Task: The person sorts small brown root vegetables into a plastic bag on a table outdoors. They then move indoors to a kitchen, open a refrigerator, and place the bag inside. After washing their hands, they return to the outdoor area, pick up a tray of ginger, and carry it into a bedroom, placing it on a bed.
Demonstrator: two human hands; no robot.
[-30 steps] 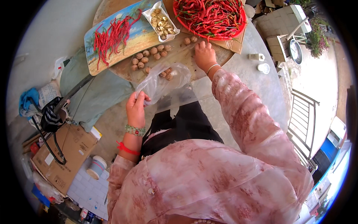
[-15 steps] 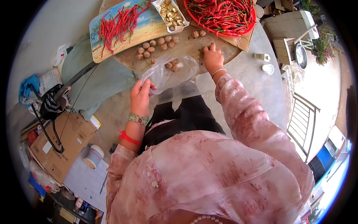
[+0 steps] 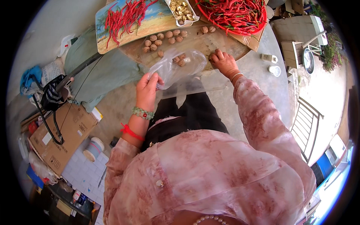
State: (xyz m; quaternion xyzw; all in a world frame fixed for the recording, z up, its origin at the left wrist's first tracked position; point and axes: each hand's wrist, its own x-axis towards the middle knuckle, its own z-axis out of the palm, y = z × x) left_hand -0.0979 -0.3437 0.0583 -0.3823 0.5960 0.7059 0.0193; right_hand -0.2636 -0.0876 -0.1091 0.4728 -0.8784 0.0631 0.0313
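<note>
My left hand (image 3: 147,86) is closed on the edge of a clear plastic bag (image 3: 165,69), pinching it between thumb and fingers. A few walnuts (image 3: 181,61) show through the thin plastic, at the near edge of the table. Just right of the bag's mouth, my right hand (image 3: 225,64) is low over the tabletop with its fingers curled. Something brown, which looks like a walnut, shows at its fingertips, partly hidden by them. Several loose walnuts (image 3: 160,36) lie beyond the bag, and two more walnuts (image 3: 208,29) sit farther right.
At the far left, a painted tray (image 3: 153,26) carries red chili peppers (image 3: 127,17). A white box (image 3: 193,18) of walnut pieces stands beside it. To the right, a red basin (image 3: 265,17) full of chilies rests on cardboard (image 3: 249,42). A metal pole (image 3: 84,67) slants at left.
My right hand has drawn back toward me and slightly right, its fingers more curled. My left hand keeps hold of the bag. The whole view has shifted a little.
</note>
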